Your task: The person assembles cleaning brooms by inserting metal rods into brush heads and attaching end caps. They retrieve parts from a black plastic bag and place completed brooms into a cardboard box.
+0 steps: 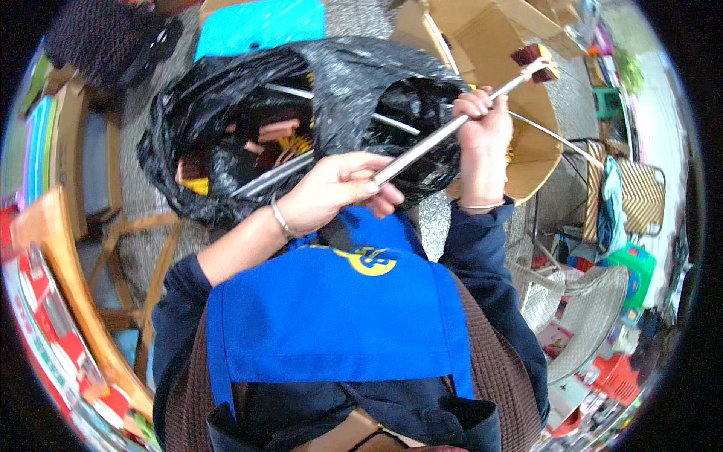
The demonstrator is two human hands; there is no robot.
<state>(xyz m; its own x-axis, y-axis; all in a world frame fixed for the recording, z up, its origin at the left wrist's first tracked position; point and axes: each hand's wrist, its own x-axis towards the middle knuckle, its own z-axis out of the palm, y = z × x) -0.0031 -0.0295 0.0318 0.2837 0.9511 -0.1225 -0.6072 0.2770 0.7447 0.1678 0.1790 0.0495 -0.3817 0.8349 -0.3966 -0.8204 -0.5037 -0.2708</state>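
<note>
A long-handled brush (431, 141) with a pale metal handle slants across in front of me, its dark red and yellow bristle head (536, 62) at the upper right. My right hand (484, 132) is closed round the handle below the head. At the handle's lower end, my left hand (335, 188) has its thumb and fingers closed about the tip. Beneath both hands lies a large black plastic bag (339, 75), its mouth gaping. Inside it are several metal rods, pinkish blocks (279, 129) and yellow bristles; much of its contents is hidden in folds.
An open cardboard box (538, 154) stands beyond the bag on the right, with another rod (557, 135) across it. A bright blue stool (260, 26) is behind the bag. Wooden chair parts (143, 256) sit at left; a folding chair (633, 196) and metal seat (587, 324) at right.
</note>
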